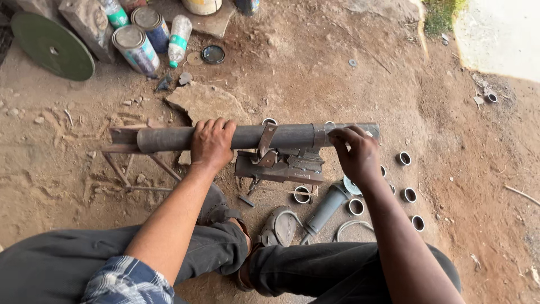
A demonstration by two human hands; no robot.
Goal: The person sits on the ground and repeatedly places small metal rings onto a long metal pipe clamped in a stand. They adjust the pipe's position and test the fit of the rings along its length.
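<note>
A long dark steel pipe [169, 138] lies level across a low rusty metal stand [279, 164] on the dirt floor [315, 73], held under a strap clamp [265, 142] near its middle. The work looks to be at the positioning stage: the pipe is being steadied and its right end checked or marked. Any next move would call for the pipe to stay put and square in the stand.

The left hand [211, 143] is curled firmly over the pipe left of the clamp, fingers wrapped across the top. The right hand [355, 151] rests near the pipe's right end, fingers bent and pinched against it; whether it grips a small tool I cannot tell. Below lie an angle grinder [326, 207] and several short cut rings [409, 195].
</note>
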